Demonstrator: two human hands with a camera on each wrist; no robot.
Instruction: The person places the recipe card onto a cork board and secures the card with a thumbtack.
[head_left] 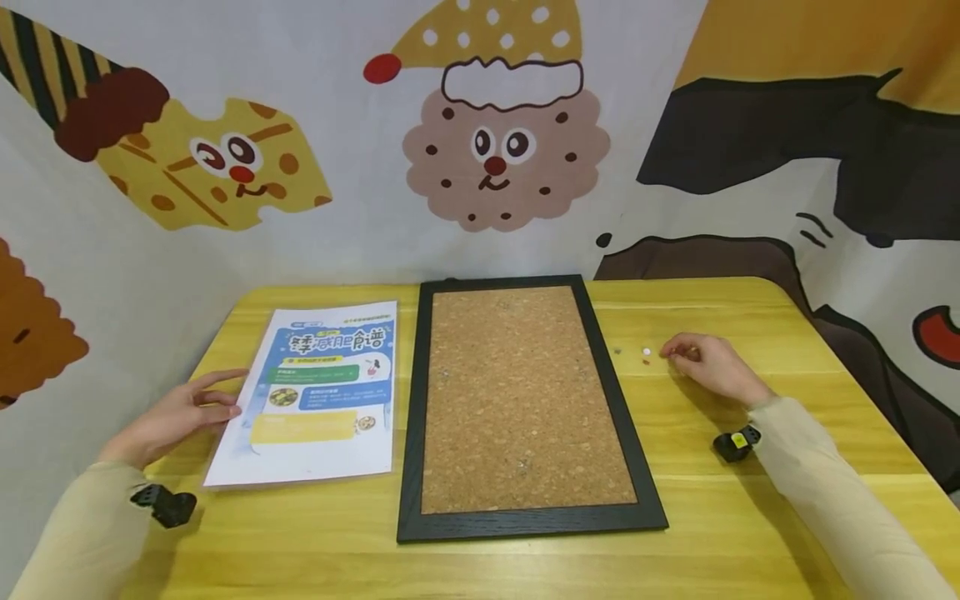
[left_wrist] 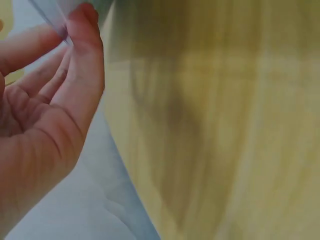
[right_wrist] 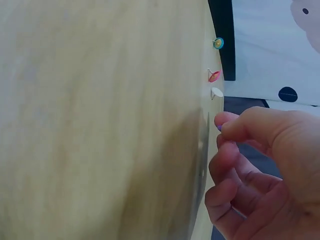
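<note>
A laminated sheet (head_left: 322, 392) printed in blue, green and yellow lies at the left of the table. My left hand (head_left: 176, 417) pinches its left edge; in the left wrist view the clear corner sits between thumb and fingers. To the right of the board, my right hand (head_left: 708, 367) is low over the table. Its thumb and forefinger pinch a small purple thumbtack (right_wrist: 219, 128), mostly covered by the fingertips. Beside that hand, a white thumbtack (right_wrist: 217, 93), a red thumbtack (right_wrist: 214, 76) and a teal thumbtack (right_wrist: 218, 43) rest on the wood, points up.
A cork board (head_left: 525, 400) in a black frame lies flat in the middle of the wooden table (head_left: 337, 550). A few small shiny spots show on the cork. Behind the table hangs a cloth (head_left: 360, 225) with cartoon figures.
</note>
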